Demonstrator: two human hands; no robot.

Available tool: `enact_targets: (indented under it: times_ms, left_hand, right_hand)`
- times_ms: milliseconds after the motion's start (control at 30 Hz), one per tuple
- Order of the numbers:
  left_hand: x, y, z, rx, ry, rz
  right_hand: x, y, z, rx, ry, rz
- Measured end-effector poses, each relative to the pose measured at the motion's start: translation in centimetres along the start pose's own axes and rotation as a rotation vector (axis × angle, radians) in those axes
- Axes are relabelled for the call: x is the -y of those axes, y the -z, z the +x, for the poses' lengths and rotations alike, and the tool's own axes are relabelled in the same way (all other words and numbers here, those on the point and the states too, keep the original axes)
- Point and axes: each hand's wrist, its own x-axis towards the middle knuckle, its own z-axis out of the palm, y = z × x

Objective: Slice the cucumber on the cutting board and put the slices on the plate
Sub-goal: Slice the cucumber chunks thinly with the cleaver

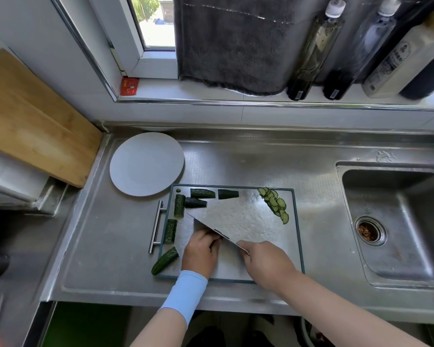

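**Cucumber cut up, cleaver across the board**

Dark green cucumber chunks (pixel 198 193) line the left and far edges of the grey steel cutting board (pixel 295 236). The left ones lie lengthwise away from the person, the far ones crosswise. Thin cucumber slices (pixel 276 205) fan at the far right. The broad steel cleaver (pixel 236 219) hides the board's middle. The right hand (pixel 266 264) grips its covered handle. The left hand (pixel 202 249) curls beneath the blade, and I cannot tell whether it holds anything. A round white plate (pixel 145 164) meets the board's far left corner. The steel sink (pixel 396 221) has brownish scraps in its drain.

The desk (pixel 125 246) is dull brushed metal. The cleaver blade (pixel 241 219) is shiny hammered steel. Upper left, a wooden board (pixel 35 121) looks smooth; the grey towel (pixel 236 46) at top is fluffy cloth.
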Motion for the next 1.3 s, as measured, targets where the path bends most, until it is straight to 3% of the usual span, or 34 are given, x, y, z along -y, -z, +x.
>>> enact_targets:
  times_ms: [467,833,1300]
  left_hand:
    - [0.1,-0.1,-0.1,-0.036,0.015,0.002]
    - [0.4,-0.1,-0.2,0.026,0.026,-0.006]
    - [0.6,-0.4,-0.4,-0.012,0.013,-0.019]
  right_hand:
    - [0.4,-0.1,-0.9,-0.049,0.025,-0.069]
    - [-1.4,0.3,-3.3,-0.055,0.000,-0.102]
    - [0.3,0.1,-0.2,0.027,-0.028,0.016]
